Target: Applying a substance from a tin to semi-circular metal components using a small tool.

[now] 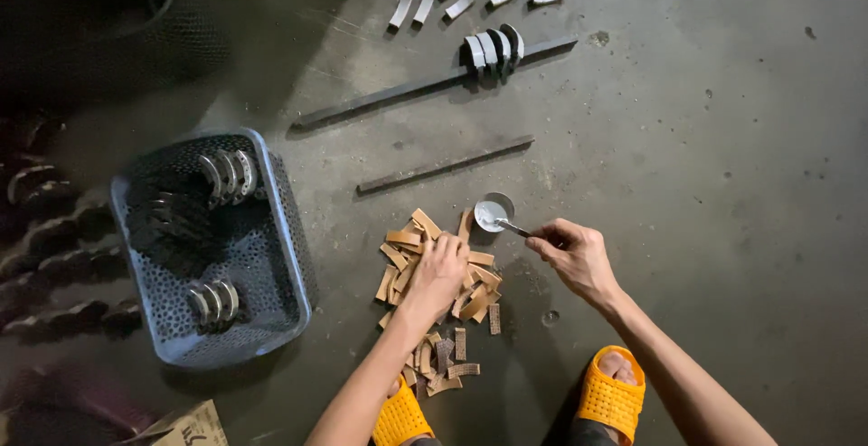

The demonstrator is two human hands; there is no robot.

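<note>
At the lower centre of the frame, the left hand [438,270] rests palm down, fingers curled, on a heap of tan curved strips [434,297] on the concrete floor [705,184]; whether it grips one I cannot tell. Just right, the right hand [574,254] pinches a thin metal tool [512,226] whose tip sits in a small round tin [494,212]. A blue basket [289,256] stands at left.
</note>
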